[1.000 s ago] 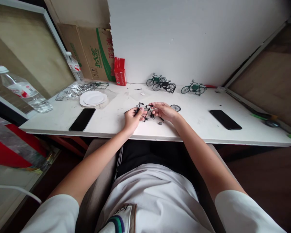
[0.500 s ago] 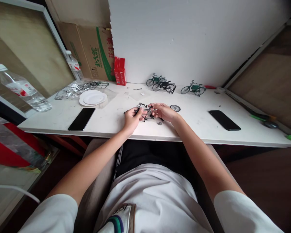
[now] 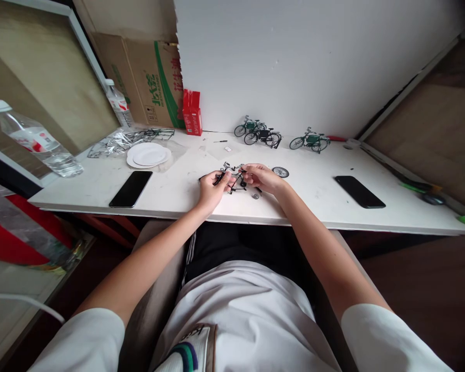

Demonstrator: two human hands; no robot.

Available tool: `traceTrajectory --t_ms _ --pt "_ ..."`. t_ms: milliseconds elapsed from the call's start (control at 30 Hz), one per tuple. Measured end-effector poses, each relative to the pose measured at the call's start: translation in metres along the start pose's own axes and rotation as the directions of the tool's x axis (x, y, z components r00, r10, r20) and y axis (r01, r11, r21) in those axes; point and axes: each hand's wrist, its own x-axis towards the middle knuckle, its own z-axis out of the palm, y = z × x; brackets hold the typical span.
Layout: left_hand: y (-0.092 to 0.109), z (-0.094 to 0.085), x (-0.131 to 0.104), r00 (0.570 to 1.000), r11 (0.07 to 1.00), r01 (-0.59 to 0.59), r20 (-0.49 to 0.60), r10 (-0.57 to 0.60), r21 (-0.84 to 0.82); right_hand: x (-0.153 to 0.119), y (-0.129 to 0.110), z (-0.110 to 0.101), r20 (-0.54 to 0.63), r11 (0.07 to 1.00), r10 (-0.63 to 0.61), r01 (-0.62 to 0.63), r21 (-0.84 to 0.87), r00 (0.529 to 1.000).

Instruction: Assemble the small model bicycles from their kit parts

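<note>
Near the front middle of the white table, my left hand [image 3: 212, 190] is closed around the front part of a small black model bicycle frame [image 3: 238, 182]. My right hand [image 3: 262, 177] is at the frame's upper right side, thumb and fingertips pinched together; what they hold is too small to make out. A loose spoked wheel [image 3: 280, 172] lies just right of my right hand. Below that hand, a small grey round part [image 3: 256, 196] rests on the table. The lower part of the frame shows between my hands.
Three model bicycles [image 3: 309, 140] stand at the back. Phones lie left [image 3: 130, 189] and right [image 3: 359, 191]. White discs [image 3: 149, 155], clear plastic with dark part frames [image 3: 127, 140], a red box [image 3: 192, 112] and bottles [image 3: 42, 142] are on the left.
The fingers of my right hand have shifted slightly at the top of the frame. My left hand keeps its grip, and the frame has barely moved.
</note>
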Motion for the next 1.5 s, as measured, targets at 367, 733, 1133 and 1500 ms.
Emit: traceTrajectory --t_ms 367,733,1133,1500 --pt "0.000 -0.002 0.001 0.996 0.995 -0.087 0.001 0.087 0.058 0.003 0.005 -0.003 -0.006 0.992 -0.047 0.046 -0.113 0.999" --pt "0.000 -0.003 0.001 0.988 0.983 -0.154 0.010 0.154 0.096 0.000 0.001 -0.001 0.072 0.986 -0.033 0.044 -0.160 0.997" --pt "-0.002 -0.004 0.002 0.984 0.982 -0.176 0.031 0.174 0.070 -0.003 0.001 -0.002 0.086 0.987 -0.035 0.048 -0.153 0.996" --pt "-0.011 -0.004 0.006 0.968 0.969 -0.243 0.076 0.239 0.052 0.002 0.004 -0.007 0.086 0.995 -0.060 0.066 -0.069 0.995"
